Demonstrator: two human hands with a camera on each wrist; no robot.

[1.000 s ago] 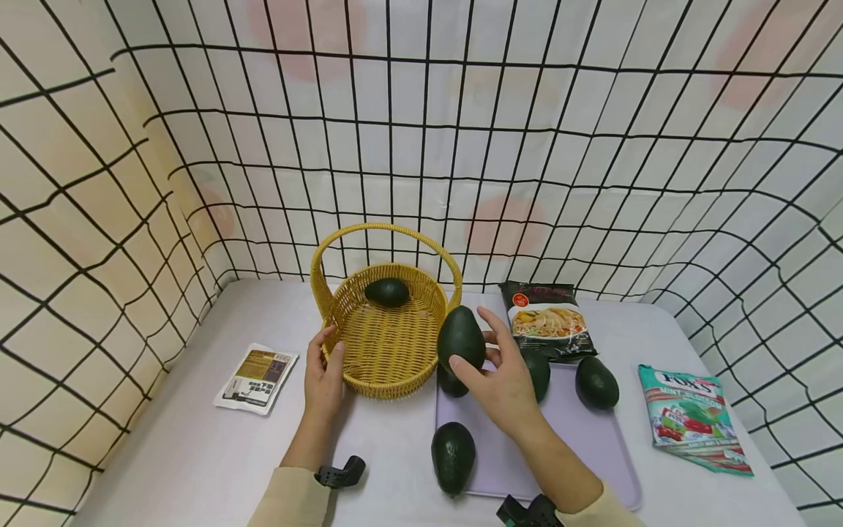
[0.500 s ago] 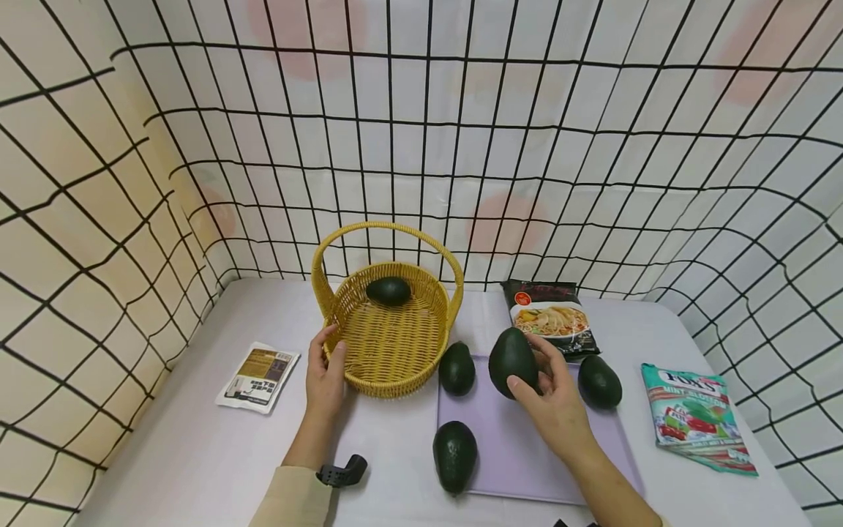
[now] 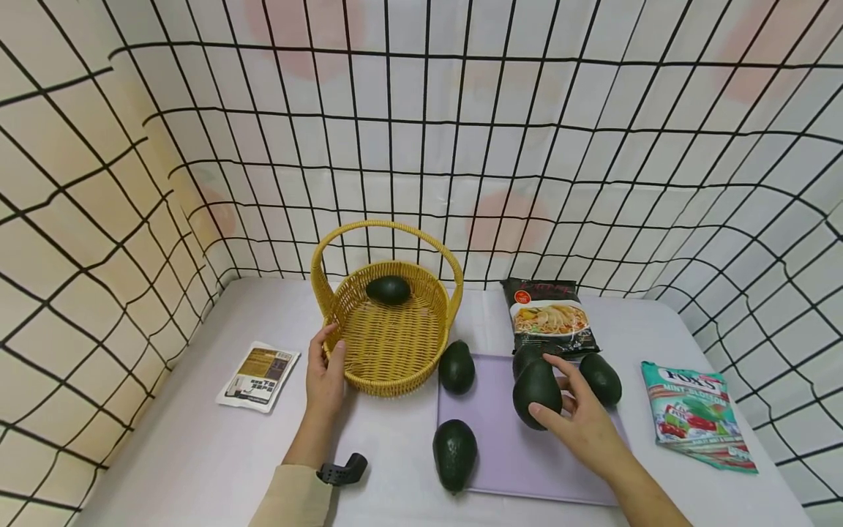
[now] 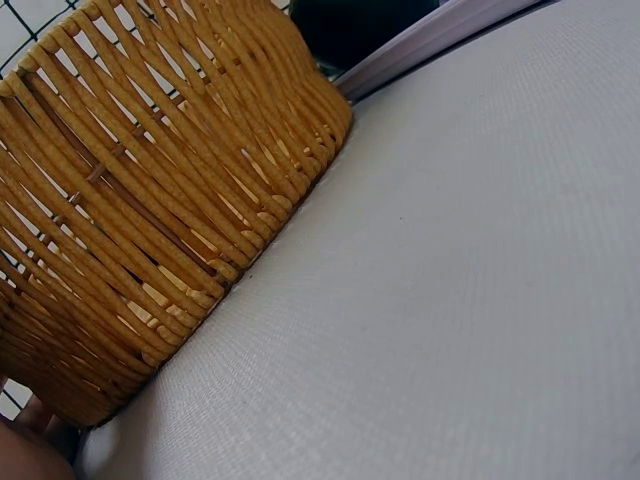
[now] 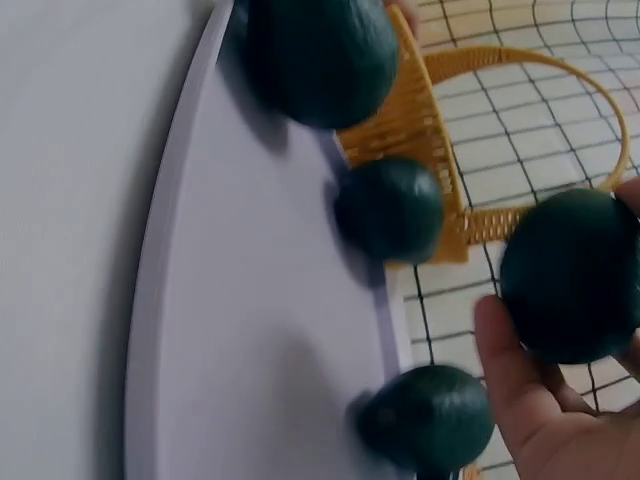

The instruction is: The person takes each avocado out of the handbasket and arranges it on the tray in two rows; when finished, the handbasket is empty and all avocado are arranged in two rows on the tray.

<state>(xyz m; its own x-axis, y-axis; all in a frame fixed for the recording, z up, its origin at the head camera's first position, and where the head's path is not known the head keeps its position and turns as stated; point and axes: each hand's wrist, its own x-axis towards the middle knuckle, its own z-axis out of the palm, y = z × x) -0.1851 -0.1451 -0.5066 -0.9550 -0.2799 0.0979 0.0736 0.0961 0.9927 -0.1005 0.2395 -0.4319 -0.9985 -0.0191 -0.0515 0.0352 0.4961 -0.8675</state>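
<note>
My right hand holds a dark green avocado between thumb and fingers above the lilac tray. In the right wrist view that avocado hangs apart from the tray's surface. At the left side of the yellow wicker basket, my left hand grips the rim, its thumb at the near inner edge. One avocado lies inside the basket at the back. Others rest on the tray: one near the basket, one over the left edge, one at right, one partly hidden behind the held avocado.
A black noodle packet lies behind the tray. To its right is a teal candy bag. A small white-and-brown pouch sits left of the basket. Black wire mesh encloses the table at back and sides.
My right hand has carried the avocado from beside the basket rightward and toward me, over the tray. The left hand has stayed at the basket rim.
</note>
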